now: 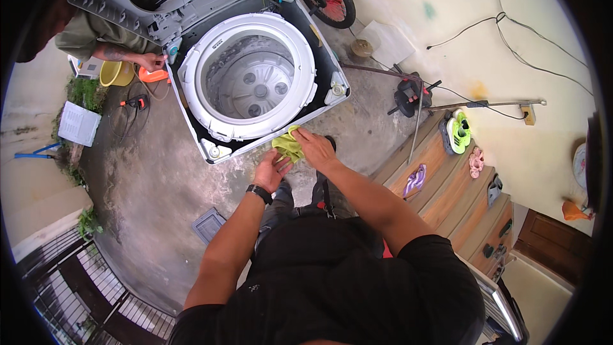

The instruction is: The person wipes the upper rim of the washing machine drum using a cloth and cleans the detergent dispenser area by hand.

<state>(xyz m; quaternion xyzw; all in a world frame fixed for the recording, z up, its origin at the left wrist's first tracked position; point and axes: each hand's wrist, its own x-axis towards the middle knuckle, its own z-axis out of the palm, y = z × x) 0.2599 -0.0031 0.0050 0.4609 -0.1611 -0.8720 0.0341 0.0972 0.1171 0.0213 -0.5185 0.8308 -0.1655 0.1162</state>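
Note:
A yellow-green cloth (288, 146) is bunched at the near edge of an opened top-load washing machine (237, 149). My right hand (315, 150) grips the cloth from its right side, fingers pressed over it. Just below and left of it is my left hand (271, 170), its fingers apart and slightly curled near the cloth's lower edge. The machine's white tub (248, 76) lies exposed inside the grey cabinet. Its top cover (185, 0) is tipped up at the far side. Whether the cloth touches the cabinet I cannot tell.
At the left, a co-worker's hand (152, 61) touches the cabinet's corner. A yellow bucket (116, 73) and orange object (153, 75) are beside it. Wooden steps (440, 201) with shoes (457, 131) rise at right. A bicycle wheel (329, 0) stands beyond the machine.

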